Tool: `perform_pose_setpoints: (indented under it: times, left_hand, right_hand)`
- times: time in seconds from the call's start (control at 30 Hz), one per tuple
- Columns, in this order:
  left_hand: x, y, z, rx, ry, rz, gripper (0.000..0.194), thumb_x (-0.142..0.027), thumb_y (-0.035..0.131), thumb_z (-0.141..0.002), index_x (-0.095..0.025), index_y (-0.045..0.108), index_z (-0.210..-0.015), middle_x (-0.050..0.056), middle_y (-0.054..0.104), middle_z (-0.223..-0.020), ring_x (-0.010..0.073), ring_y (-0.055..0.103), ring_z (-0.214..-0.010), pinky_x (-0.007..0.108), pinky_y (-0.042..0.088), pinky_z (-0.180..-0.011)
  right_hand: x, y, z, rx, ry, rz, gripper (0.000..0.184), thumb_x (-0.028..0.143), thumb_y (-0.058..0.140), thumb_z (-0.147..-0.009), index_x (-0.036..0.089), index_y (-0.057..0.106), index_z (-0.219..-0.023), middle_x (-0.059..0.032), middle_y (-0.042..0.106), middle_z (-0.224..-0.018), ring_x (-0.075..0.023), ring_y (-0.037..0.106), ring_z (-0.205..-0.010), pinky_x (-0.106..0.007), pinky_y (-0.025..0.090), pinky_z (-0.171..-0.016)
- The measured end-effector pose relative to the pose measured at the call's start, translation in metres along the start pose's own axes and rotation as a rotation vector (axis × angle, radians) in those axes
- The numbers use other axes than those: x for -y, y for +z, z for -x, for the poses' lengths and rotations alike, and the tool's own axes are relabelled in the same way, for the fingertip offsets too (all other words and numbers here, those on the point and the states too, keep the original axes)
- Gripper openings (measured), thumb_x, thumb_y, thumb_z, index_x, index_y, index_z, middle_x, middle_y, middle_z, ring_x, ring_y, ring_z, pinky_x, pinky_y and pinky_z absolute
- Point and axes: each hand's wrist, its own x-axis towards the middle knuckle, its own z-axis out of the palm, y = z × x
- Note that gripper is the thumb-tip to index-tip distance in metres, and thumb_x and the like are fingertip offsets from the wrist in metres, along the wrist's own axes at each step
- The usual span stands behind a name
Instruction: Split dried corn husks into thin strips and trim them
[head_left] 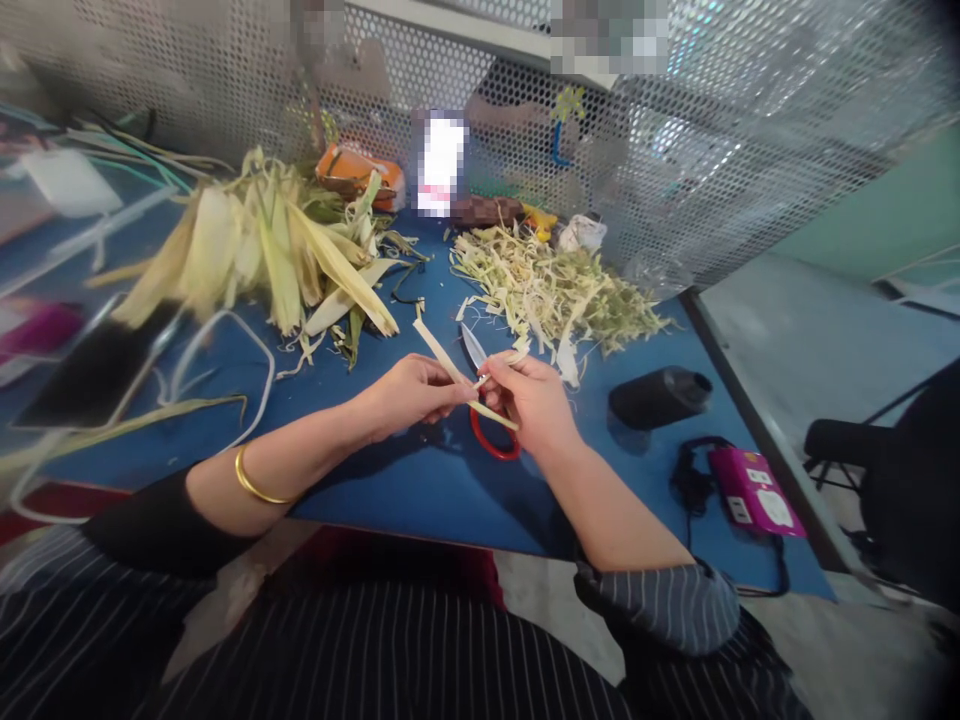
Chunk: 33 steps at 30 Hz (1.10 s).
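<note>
Between my two hands is a narrow pale strip of corn husk (439, 347). My left hand (412, 395) is closed, its thumb and fingers pinching the strip. My right hand (534, 398) pinches the strip too, close to the left fingertips. Red-handled scissors (495, 445) lie beneath my hands, blades pointing away from me; the fingers partly hide their middle. A heap of whole corn husks (251, 245) is to the left, beyond my left hand. Past my right hand spreads a pile of shredded husk pieces (555, 285).
A black bottle-like cylinder (660, 397) and a magenta box (756, 490) with a black cord are on the right. At left are a dark flat device (101, 365) and a white cable (266, 375). A perforated metal screen (517, 75) bounds the blue table, with a lit phone (441, 165) before it.
</note>
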Motion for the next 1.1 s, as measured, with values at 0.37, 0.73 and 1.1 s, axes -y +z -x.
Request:
perform_pose_setpoints:
  times: [0.37, 0.73, 1.1]
  left_hand:
    - [-0.001, -0.004, -0.002, -0.105, 0.023, 0.108, 0.029, -0.042, 0.066, -0.075, -0.014, 0.059, -0.07, -0.006, 0.043, -0.049, 0.005, 0.038, -0.041, 0.019, 0.031, -0.04]
    - [-0.004, -0.009, 0.0, 0.055, 0.002, 0.165, 0.024, -0.035, 0.066, -0.077, -0.013, 0.061, -0.066, -0.006, 0.039, -0.042, 0.0047, 0.034, -0.038, 0.019, 0.028, -0.038]
    - [-0.002, -0.018, -0.003, -0.003, 0.006, 0.488, 0.022, -0.025, 0.074, -0.071, -0.012, 0.068, -0.088, 0.006, 0.07, -0.081, 0.0143, 0.066, -0.076, 0.028, 0.051, -0.078]
  right_hand:
    - [0.015, -0.001, 0.013, 0.201, -0.33, 0.841, 0.024, 0.034, 0.056, -0.085, 0.019, 0.058, -0.066, 0.0036, 0.056, -0.056, -0.0095, 0.052, -0.055, -0.024, 0.039, -0.058]
    - [0.025, -0.014, 0.014, 0.206, -0.329, 0.807, 0.026, 0.032, 0.056, -0.084, 0.018, 0.057, -0.062, 0.0038, 0.052, -0.054, -0.0081, 0.043, -0.05, -0.022, 0.033, -0.052]
    - [0.019, -0.013, 0.015, -0.2, -0.906, 1.174, 0.02, 0.03, 0.054, -0.088, 0.022, 0.064, -0.103, -0.008, 0.066, -0.098, -0.0223, 0.059, -0.093, -0.037, 0.041, -0.084]
